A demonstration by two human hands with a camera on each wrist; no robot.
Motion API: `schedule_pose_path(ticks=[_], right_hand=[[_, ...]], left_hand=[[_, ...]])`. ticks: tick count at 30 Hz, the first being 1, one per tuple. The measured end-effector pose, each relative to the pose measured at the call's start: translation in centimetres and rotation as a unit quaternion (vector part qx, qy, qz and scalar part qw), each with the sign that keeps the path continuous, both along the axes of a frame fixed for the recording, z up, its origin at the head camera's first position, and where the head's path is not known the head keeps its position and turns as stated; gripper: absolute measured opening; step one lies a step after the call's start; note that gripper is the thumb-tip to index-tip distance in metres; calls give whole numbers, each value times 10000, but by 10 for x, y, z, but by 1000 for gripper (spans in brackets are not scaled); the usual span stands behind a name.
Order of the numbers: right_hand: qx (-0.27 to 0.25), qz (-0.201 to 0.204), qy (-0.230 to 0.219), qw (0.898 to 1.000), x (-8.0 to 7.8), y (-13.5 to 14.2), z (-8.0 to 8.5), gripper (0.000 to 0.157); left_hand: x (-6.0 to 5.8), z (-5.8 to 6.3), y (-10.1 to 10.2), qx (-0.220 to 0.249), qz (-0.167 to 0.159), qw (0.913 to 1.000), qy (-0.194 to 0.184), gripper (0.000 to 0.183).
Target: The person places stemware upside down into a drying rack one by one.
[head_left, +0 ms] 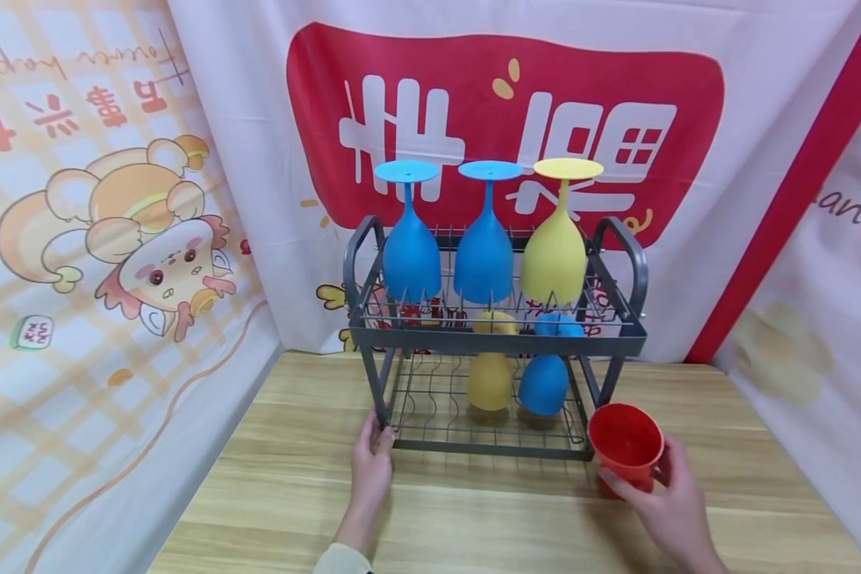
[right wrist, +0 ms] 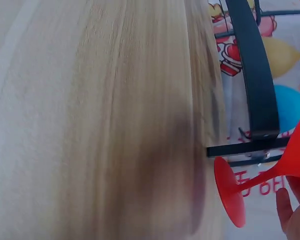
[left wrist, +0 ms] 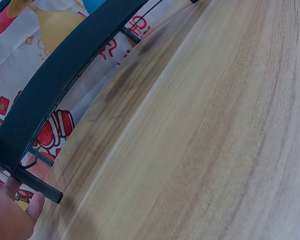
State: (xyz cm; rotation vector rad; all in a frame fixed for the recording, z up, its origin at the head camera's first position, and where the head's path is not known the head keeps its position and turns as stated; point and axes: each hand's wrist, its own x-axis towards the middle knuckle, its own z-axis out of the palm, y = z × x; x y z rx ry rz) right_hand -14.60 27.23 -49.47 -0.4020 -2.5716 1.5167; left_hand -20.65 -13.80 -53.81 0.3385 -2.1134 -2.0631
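Observation:
My left hand [head_left: 371,466] grips the front left lower corner of a dark two-tier rack [head_left: 498,344], thumb and fingers around its frame. In the left wrist view, the fingers [left wrist: 36,205] show beside the rack's foot. A red plastic goblet [head_left: 626,434] is held upright in my right hand [head_left: 670,506], just beside the rack's front right corner. Its round foot [right wrist: 231,192] appears in the right wrist view, near the rack's foot. Upside down on the upper tier stand two blue goblets [head_left: 411,255] and a yellow goblet [head_left: 554,255].
On the lower wire tier, a yellow goblet [head_left: 490,381] and a blue goblet [head_left: 544,384] also stand upside down, partly hidden by the upper rail. The rack rests on a wood-grain table [head_left: 473,518]. Printed cloth [head_left: 251,159] hangs behind and at both sides.

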Motion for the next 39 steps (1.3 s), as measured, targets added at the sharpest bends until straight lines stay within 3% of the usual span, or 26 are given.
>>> schedule_pose_path(ticks=[5, 10, 13, 22, 29, 39], right_hand=[[807, 529, 792, 9922, 6, -10, 12, 108], [1563, 857, 1794, 9675, 9, -19, 21, 107], [1814, 1036, 2116, 9548, 9, -24, 24, 108], [2191, 1534, 2542, 9294, 9, -50, 27, 105], [2751, 1685, 2568, 9110, 7, -70, 33, 106], [3193, 1948, 2717, 8867, 1, -87, 45, 107]], left_hand=[[2, 0, 0, 6, -43, 10000, -45, 53], [2, 0, -1, 29, -60, 9999, -77, 52], [2, -1, -1, 39, -53, 10000, -75, 52], [2, 1, -1, -15, -21, 10000, -82, 53], [2, 1, 0, -110, -56, 9999, -87, 54], [5, 7, -2, -771, -155, 9969, -76, 57]])
